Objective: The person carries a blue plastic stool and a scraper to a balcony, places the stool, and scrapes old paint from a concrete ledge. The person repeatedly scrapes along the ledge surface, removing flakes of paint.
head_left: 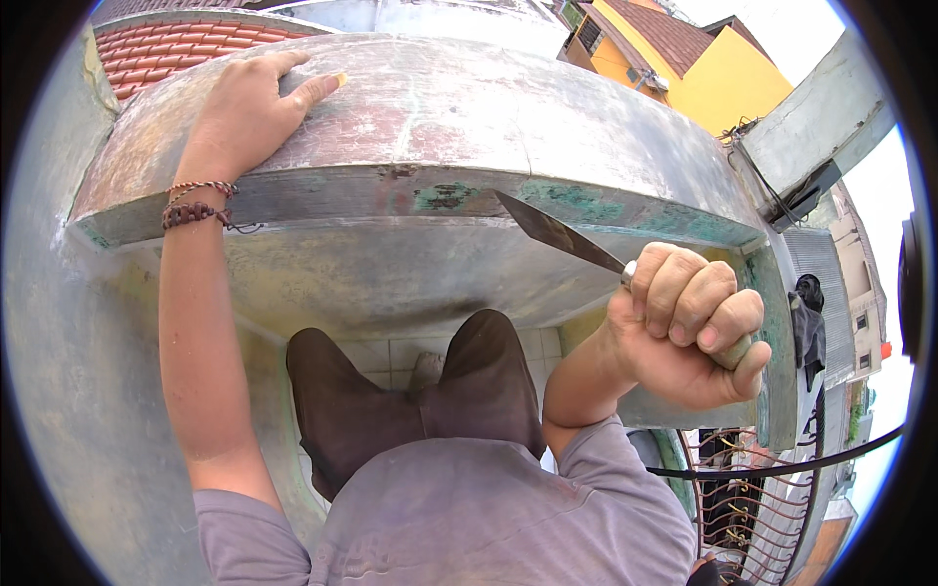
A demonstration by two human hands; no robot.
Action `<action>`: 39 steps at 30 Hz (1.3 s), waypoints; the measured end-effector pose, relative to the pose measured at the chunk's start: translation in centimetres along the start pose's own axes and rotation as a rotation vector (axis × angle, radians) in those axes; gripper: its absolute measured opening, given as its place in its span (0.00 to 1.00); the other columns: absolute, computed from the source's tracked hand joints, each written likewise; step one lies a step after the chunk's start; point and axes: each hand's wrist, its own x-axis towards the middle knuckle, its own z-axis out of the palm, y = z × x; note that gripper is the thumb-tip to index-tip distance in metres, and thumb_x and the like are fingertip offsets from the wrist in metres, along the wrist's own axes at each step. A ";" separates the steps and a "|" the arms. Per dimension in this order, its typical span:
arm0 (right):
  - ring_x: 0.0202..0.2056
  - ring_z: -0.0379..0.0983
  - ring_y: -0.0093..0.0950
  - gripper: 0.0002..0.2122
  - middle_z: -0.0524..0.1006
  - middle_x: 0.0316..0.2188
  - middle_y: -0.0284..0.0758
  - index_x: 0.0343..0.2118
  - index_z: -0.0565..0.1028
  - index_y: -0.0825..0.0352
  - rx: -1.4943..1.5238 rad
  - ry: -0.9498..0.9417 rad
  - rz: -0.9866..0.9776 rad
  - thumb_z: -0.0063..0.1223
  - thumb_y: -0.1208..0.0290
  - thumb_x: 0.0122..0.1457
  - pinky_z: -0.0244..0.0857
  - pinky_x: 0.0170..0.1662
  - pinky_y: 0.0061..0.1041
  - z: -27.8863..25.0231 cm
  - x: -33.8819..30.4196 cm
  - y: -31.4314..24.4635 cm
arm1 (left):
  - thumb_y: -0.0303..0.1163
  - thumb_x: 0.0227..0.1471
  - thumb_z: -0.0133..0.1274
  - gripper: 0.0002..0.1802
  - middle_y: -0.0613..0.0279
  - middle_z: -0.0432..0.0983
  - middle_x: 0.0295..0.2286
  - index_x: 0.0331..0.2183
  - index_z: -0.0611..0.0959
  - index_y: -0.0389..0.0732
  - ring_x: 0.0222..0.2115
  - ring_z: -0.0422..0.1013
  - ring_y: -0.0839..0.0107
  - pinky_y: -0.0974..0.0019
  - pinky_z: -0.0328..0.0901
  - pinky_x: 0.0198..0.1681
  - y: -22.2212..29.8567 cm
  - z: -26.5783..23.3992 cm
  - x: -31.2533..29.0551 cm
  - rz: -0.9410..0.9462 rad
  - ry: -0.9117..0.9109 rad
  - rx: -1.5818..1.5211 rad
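My right hand (689, 322), closed in a fist, grips the handle of a scraper (567, 240). Its flat metal blade widens away from the handle and points up and left, with its tip at the front edge of a concrete ledge (440, 117); I cannot tell whether it touches. On the left, my left hand (249, 112) rests on top of that ledge, fingers stretched out and thumb apart, holding nothing. The ledge's top is worn, with pale and reddish patches. Patches of green paint (572, 202) show on its front face.
A wall (78, 391) rises close on my left. Beyond the ledge lie red roof tiles (176, 54) and a yellow house (733, 78). To the right are a slanted pillar (816, 107), a black cable (782, 470), a dark cloth (807, 327) and metal railings (752, 518).
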 end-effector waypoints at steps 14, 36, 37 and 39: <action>0.14 0.58 0.22 0.20 0.65 0.15 0.30 0.23 0.68 0.62 -0.045 -0.045 0.042 0.38 0.51 0.65 0.55 0.22 0.26 0.2 1.3 -0.8 | 0.55 0.53 0.55 0.35 0.42 0.76 0.47 0.49 0.80 0.33 0.50 0.72 0.51 0.55 0.65 0.55 0.1 -0.1 -0.1 0.013 0.003 -0.008; 0.14 0.58 0.20 0.19 0.65 0.15 0.29 0.23 0.67 0.61 -0.174 -0.130 0.000 0.36 0.52 0.65 0.53 0.19 0.24 1.0 1.6 -0.6 | 0.55 0.53 0.55 0.35 0.43 0.77 0.47 0.49 0.80 0.32 0.50 0.72 0.52 0.56 0.65 0.56 0.0 -0.1 0.1 0.006 -0.001 0.002; 0.14 0.59 0.21 0.19 0.65 0.15 0.29 0.23 0.67 0.61 -0.128 -0.093 -0.005 0.36 0.52 0.65 0.53 0.18 0.24 0.7 1.8 -0.7 | 0.55 0.53 0.55 0.35 0.43 0.77 0.47 0.49 0.80 0.32 0.50 0.72 0.52 0.56 0.65 0.56 0.3 -0.3 0.1 0.009 0.000 -0.008; 0.14 0.59 0.22 0.19 0.65 0.15 0.29 0.24 0.67 0.62 -0.153 -0.135 0.032 0.36 0.53 0.65 0.53 0.20 0.25 1.3 1.1 -0.4 | 0.54 0.53 0.55 0.35 0.42 0.76 0.47 0.49 0.80 0.32 0.50 0.72 0.51 0.56 0.65 0.56 0.4 -0.2 -0.1 0.003 -0.001 -0.006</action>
